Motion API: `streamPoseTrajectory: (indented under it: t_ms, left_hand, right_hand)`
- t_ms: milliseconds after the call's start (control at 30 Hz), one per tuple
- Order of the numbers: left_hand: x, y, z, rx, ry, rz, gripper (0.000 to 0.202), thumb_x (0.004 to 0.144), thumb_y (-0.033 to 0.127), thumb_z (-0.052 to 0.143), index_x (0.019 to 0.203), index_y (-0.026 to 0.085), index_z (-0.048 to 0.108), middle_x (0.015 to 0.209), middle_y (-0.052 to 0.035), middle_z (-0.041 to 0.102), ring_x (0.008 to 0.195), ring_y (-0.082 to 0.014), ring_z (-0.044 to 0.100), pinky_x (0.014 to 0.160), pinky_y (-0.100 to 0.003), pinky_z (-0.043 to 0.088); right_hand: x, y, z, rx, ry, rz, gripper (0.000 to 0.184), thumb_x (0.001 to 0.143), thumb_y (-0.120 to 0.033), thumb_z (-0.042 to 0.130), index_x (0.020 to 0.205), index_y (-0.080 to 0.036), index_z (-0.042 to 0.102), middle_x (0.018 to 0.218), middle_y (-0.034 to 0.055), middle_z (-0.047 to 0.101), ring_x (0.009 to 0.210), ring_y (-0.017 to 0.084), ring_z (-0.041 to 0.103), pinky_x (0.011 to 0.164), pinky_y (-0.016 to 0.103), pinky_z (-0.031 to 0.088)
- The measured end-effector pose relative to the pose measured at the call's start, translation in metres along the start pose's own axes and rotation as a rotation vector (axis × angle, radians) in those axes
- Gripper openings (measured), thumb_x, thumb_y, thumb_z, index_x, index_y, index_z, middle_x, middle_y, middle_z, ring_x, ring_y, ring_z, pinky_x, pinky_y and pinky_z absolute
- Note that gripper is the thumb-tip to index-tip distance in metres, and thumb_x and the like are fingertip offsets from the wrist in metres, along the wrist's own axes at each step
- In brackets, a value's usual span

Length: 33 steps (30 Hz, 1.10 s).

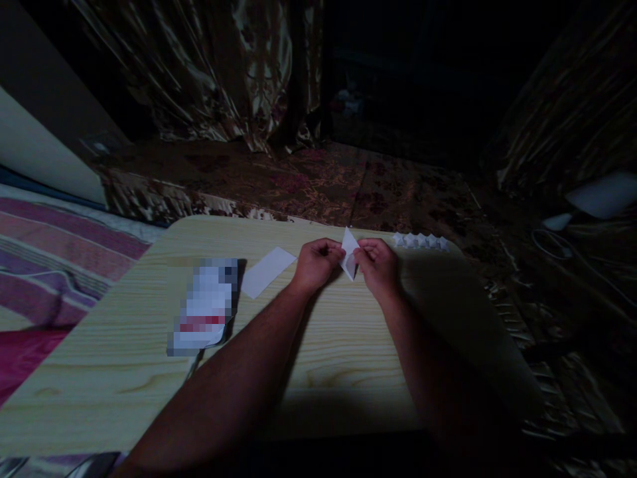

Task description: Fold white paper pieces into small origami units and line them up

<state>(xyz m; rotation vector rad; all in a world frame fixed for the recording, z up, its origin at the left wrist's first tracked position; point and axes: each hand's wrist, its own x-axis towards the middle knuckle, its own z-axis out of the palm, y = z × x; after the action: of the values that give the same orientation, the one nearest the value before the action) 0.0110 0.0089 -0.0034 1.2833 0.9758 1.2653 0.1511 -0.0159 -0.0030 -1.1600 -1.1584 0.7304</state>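
A small folded piece of white paper (pixel 349 249), pointed at its top and bottom, is held upright over the far part of the wooden table (pixel 348 358). My left hand (pixel 318 264) pinches its left side between thumb and fingers. On the opposite side, my right hand (pixel 377 262) grips the same paper, thumb in front. To the left of my left hand lies a flat white paper strip or sheet (pixel 269 272). Beyond my right hand, several small folded white paper pieces (pixel 421 241) sit in a row along the table's far edge.
A blurred-out pale object (pixel 206 305) with a red band lies on the table's left, a cable at its lower end. Striped bedding (pixel 60 259) borders the table's left. Dark patterned cloth (pixel 318 176) and curtains (pixel 259 66) stand behind; a white lamp-like object (pixel 604 196) is at right.
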Motion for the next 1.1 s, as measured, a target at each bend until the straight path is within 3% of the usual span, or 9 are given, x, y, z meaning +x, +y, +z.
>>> streamPoseTrajectory:
  t_ms: [167, 367, 667, 1100]
  left_hand:
    - [-0.0001, -0.002, -0.0001, 0.005, 0.013, -0.012, 0.024, 0.066, 0.033, 0.073, 0.078, 0.013, 0.069, 0.057, 0.0004, 0.06, 0.046, -0.0077, 0.045, 0.044, -0.02, 0.034]
    - [-0.0016, 0.0017, 0.0009, -0.01, 0.007, -0.02, 0.021, 0.066, 0.03, 0.073, 0.076, 0.013, 0.067, 0.056, 0.0009, 0.06, 0.044, -0.0072, 0.046, 0.043, -0.02, 0.035]
    - [-0.0024, 0.0046, -0.0003, -0.037, -0.029, -0.041, 0.024, 0.066, 0.033, 0.074, 0.078, 0.013, 0.067, 0.054, 0.0003, 0.061, 0.044, -0.0087, 0.05, 0.044, -0.02, 0.037]
    - [-0.0031, 0.005, 0.0003, -0.041, -0.029, -0.076, 0.022, 0.067, 0.034, 0.071, 0.075, 0.014, 0.064, 0.053, -0.0004, 0.062, 0.043, -0.0096, 0.052, 0.044, -0.02, 0.038]
  right_hand:
    - [-0.0014, -0.003, 0.0004, 0.022, -0.025, -0.02, 0.022, 0.075, -0.025, 0.063, 0.096, -0.02, 0.058, 0.078, 0.0003, 0.066, 0.061, 0.013, 0.063, 0.055, 0.024, 0.05]
    - [-0.0041, -0.0055, 0.0024, -0.015, -0.019, -0.137, 0.02, 0.075, -0.022, 0.063, 0.095, -0.019, 0.064, 0.087, 0.0033, 0.07, 0.077, 0.015, 0.067, 0.069, 0.027, 0.054]
    - [-0.0046, -0.0036, -0.0006, -0.179, -0.005, -0.096, 0.018, 0.075, -0.028, 0.063, 0.09, -0.019, 0.068, 0.076, 0.0023, 0.071, 0.066, 0.015, 0.065, 0.06, 0.025, 0.051]
    - [-0.0059, -0.0001, 0.0002, -0.253, 0.026, -0.17, 0.016, 0.078, -0.031, 0.063, 0.086, -0.02, 0.07, 0.079, 0.0029, 0.072, 0.069, 0.016, 0.067, 0.063, 0.026, 0.053]
